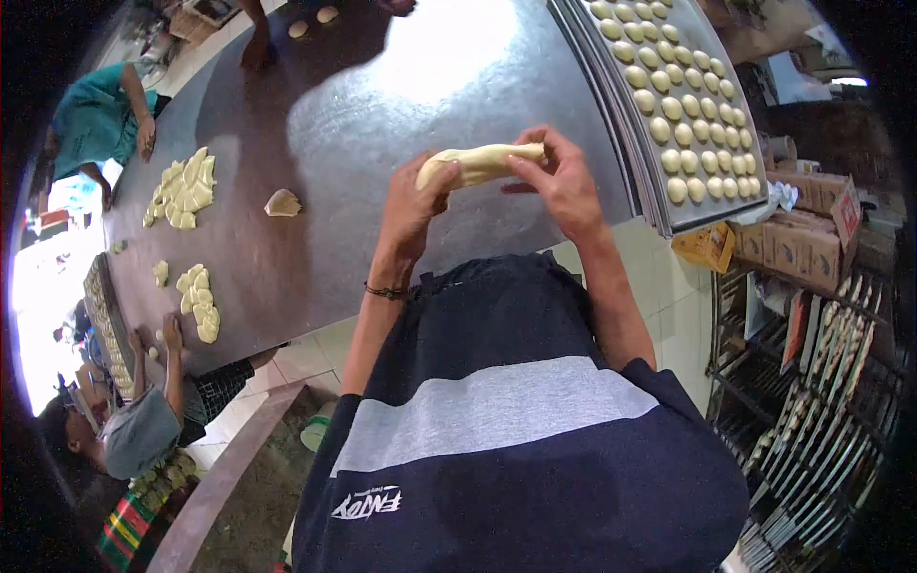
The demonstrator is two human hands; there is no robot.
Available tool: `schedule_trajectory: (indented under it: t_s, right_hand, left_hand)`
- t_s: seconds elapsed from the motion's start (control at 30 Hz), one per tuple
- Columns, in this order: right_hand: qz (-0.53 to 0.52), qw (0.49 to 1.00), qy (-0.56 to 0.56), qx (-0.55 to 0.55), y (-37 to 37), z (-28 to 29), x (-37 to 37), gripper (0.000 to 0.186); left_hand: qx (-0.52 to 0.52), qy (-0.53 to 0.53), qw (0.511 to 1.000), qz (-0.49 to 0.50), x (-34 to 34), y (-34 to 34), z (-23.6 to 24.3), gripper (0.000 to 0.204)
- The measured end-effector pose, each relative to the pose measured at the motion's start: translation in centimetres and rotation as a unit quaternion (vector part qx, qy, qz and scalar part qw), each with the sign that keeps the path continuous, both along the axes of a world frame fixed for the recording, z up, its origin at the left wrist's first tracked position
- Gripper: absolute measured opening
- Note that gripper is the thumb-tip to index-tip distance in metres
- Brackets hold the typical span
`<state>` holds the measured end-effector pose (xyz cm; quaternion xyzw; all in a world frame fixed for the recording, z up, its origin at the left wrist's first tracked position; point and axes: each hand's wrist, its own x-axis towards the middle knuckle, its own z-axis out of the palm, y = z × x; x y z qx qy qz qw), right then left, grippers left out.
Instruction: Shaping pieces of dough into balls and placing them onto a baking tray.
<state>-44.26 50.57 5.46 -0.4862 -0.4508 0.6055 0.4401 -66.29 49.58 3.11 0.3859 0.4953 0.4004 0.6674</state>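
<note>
A long, pale yellow piece of dough (485,162) is stretched sideways between my two hands, held up over the near edge of the metal table. My left hand (415,198) grips its left end, with the thumb across the front. At the other end, my right hand (565,186) has its thumb and fingers closed around the dough. To the left of my hands, a small pale piece (283,203), whose kind I cannot make out, lies on the metal table (349,258). Farther left are a pile of cut dough pieces (183,189) and a smaller dough cluster (200,304).
At the right, stacked trays carry rows of dough balls (700,132). Beyond them are cardboard boxes (800,244) and a loaded tray rack (812,411). A person in green (95,119) and one in grey (143,435) stand at the left; another person's arm (258,38) reaches in at the far side.
</note>
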Motion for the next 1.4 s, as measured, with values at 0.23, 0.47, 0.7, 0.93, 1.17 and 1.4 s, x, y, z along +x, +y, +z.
schedule_trajectory:
  t_s: [0.23, 0.47, 0.7, 0.93, 1.17, 1.4]
  right_hand:
    - [-0.12, 0.987, 0.104, -0.028, 0.4, -1.8, 6.3, 0.019]
    - [-0.163, 0.983, 0.088, -0.014, 2.0, -0.4, 13.1, 0.021]
    - [-0.185, 0.978, 0.092, 0.005, 3.5, 0.0, 21.4, 0.025]
    - [-0.327, 0.923, -0.054, 0.197, 6.5, 2.4, 27.6, 0.022]
    - [0.103, 0.884, -0.375, 0.259, -1.7, -12.3, 15.2, 0.02]
    - [0.19, 0.707, -0.528, 0.43, 0.9, -19.5, 11.0, 0.024]
  left_hand:
    - [0.026, 0.061, 0.993, 0.099, -1.8, -1.5, 1.8, 0.022]
    - [0.042, 0.039, 0.984, 0.17, 0.4, -3.0, 3.4, 0.02]
    - [0.056, 0.039, 0.969, 0.239, 2.4, -5.9, 2.7, 0.02]
    - [0.154, 0.412, 0.814, 0.38, -3.3, -8.8, -1.6, 0.031]
    - [0.204, 0.714, 0.668, 0.04, 4.5, -14.3, -15.0, 0.052]
    - [0.26, 0.714, 0.644, 0.087, 2.0, -5.8, -18.4, 0.053]
